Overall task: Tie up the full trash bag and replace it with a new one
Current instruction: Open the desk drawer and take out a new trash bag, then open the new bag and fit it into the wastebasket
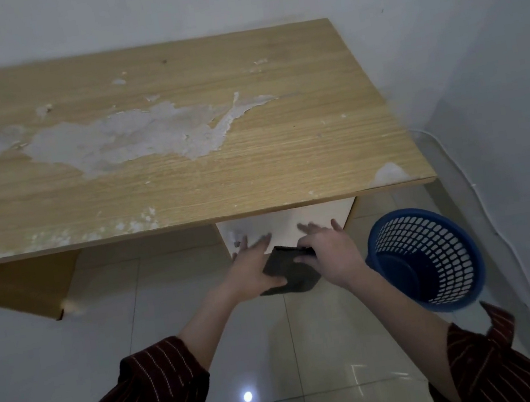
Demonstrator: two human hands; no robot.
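Evidently we are opening out the new folded black trash bag (288, 274), held in the air between both hands below the worktop's (180, 151) front edge, near its right corner. Our left hand (254, 266) and right hand (332, 256) each seem to pinch it with the thumb, the other fingers spread straight, though blur hides detail. The blue mesh basket (435, 244) sits unlined on the floor to the right. Thin film clings, so rubbing the wrong edge would leave it sealed, and a hard tug could tear it.
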